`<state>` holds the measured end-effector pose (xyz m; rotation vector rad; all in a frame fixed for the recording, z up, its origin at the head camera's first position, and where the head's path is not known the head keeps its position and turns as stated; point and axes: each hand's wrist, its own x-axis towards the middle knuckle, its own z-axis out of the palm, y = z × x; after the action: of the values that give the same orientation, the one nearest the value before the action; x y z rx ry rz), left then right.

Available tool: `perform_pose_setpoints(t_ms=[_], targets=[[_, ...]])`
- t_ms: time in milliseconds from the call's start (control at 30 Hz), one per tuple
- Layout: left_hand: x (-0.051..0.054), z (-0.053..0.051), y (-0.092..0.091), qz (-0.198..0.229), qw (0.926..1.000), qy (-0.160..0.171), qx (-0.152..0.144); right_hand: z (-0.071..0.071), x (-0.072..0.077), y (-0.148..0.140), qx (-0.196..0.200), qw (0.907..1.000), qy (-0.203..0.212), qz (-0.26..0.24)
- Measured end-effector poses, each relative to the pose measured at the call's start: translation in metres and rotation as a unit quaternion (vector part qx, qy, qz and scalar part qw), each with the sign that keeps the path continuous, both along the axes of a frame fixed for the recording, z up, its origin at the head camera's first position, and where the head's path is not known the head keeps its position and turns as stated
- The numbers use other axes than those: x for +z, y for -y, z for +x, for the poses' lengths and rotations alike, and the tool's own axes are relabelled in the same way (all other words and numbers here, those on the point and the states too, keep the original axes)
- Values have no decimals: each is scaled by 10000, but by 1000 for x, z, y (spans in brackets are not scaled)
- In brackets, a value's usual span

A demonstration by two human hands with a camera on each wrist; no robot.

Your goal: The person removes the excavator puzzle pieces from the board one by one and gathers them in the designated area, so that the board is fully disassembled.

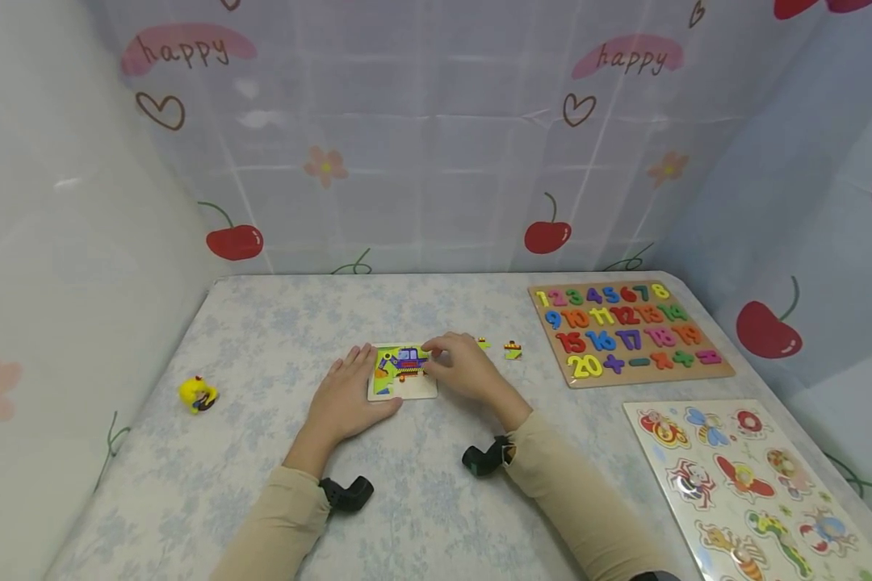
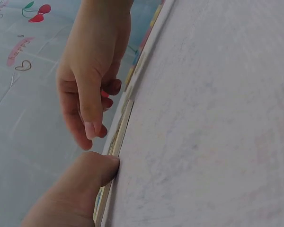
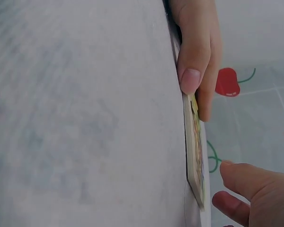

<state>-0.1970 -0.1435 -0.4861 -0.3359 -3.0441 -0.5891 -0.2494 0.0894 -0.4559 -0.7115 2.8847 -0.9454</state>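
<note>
Pale, blue-flowered bench (image 1: 153,500) lies beneath; the left hand (image 1: 347,397), fingers straight, braces a square wooden jigsaw board (image 1: 420,390) with a bright digger picture, just to its right. At the board's right edge the right hand (image 1: 468,369) has thumb and finger apart, nothing visible between them. If the left hand's bracing slackened, a sideways push could skid the board; a careless knuckle might scatter two loose yellow-green jigsaw pieces (image 1: 513,350) just beyond the right hand

Multicoloured puzzle (image 1: 417,390), blue-patterned pale tablecloth (image 1: 414,516).
Puzzle: purple, yellow and green artwork, pale wood border; number board (image 1: 650,374): tan, numerals (image 1: 628,338) multicoloured; toy (image 1: 191,393): mainly yellow; sleeves (image 1: 581,492): plain beige; wrist mounts (image 1: 347,494): black; curtain (image 1: 436,121): lavender-grey, red cherry, orange flower and brown heart prints.
</note>
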Motion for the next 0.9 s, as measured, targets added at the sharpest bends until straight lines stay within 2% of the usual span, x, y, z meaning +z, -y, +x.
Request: perform_pose_setpoints(t_ms=[200, 433, 567, 900], targets=[[1, -1, 0, -80, 10000, 32, -42, 2, 2, 14, 426, 9991, 72, -5], [2, 0, 1, -29, 10000, -29, -86, 3, -1, 27, 1058, 9942, -170, 112], [2, 0, 2, 76, 9999, 10, -101, 3, -3, 33, 1146, 9930, -106, 281], [0, -1, 4, -101, 9998, 30, -159, 6, 0, 44, 1152, 9917, 8, 571]])
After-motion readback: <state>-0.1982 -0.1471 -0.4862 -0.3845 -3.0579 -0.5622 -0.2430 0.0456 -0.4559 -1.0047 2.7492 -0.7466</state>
